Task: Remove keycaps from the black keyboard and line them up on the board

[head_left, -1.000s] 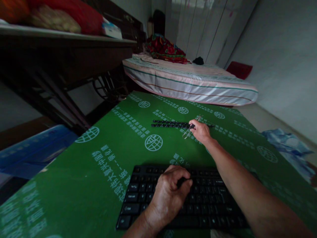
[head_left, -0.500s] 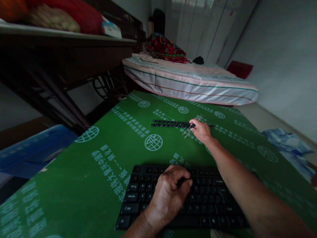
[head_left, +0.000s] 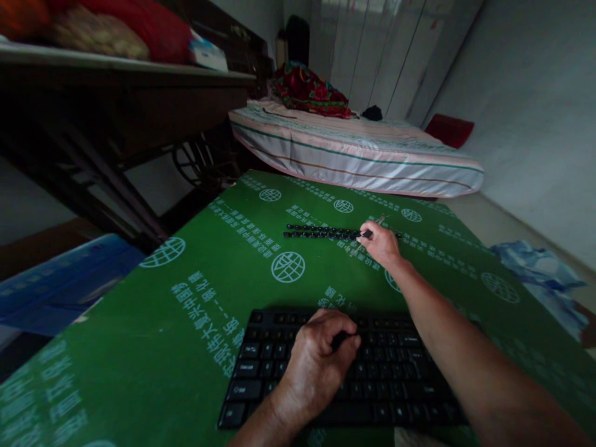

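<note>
A black keyboard point(head_left: 386, 379) lies on the green printed sheet point(head_left: 195, 298) close to me. My left hand point(head_left: 321, 363) rests on the keyboard's upper middle, fingers curled in a pinch on a dark key. Farther away, two rows of loose black keycaps point(head_left: 321, 232) lie in lines on the sheet. My right hand point(head_left: 382, 244) reaches out to the right end of those rows, fingers closed on a small black keycap point(head_left: 367, 234) and a thin metal tool point(head_left: 379, 220) that sticks out beyond the hand.
A striped mattress point(head_left: 358, 155) with a red cloth bundle point(head_left: 310, 90) lies behind the sheet. A dark wooden table point(head_left: 116, 99) stands at left with a blue board point(head_left: 60, 279) below it. Blue-white plastic point(head_left: 540, 273) lies at the right.
My right hand has shifted slightly and the thin clear-and-metal tool no longer hangs below it; the keycap sits at the row's end. My left hand stays put.
</note>
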`<state>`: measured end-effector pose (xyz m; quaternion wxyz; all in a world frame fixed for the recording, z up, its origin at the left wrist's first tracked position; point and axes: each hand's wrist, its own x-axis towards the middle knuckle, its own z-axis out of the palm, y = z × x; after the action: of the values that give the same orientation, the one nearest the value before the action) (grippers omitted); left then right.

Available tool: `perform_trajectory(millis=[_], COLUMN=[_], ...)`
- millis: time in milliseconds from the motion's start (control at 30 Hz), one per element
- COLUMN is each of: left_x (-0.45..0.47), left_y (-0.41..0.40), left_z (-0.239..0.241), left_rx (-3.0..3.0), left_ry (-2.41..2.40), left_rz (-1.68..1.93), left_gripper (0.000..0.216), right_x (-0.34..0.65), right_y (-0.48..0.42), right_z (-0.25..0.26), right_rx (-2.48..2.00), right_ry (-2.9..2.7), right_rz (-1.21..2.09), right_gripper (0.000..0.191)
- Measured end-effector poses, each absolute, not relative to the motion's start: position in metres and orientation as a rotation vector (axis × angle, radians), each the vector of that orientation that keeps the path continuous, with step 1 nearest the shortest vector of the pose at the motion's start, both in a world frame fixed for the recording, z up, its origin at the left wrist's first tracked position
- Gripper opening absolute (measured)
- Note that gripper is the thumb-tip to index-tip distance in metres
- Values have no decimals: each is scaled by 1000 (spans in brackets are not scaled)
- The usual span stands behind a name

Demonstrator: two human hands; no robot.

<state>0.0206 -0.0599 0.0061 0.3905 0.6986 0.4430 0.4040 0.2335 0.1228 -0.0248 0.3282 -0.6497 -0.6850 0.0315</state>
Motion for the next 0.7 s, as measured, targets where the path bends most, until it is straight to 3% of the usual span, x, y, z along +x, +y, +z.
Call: perform_trajectory(millis=[200, 367, 700], left_x=[21, 20, 22], left_y=[-59, -58, -54], left_z=[6, 3, 0], left_rx=[1795, 1819, 1897], left_ry=[1124, 1129, 1144], left_rz=[1023, 1029, 1042], left_gripper=[10, 8, 7], right_x=[240, 240, 231], right_y=[88, 24, -59], right_z=[17, 42, 34], right_rx=[-1450, -1440, -1537], right_ry=[-1292, -1236, -1270], right_rz=[651, 895, 965], right_gripper=[46, 64, 31])
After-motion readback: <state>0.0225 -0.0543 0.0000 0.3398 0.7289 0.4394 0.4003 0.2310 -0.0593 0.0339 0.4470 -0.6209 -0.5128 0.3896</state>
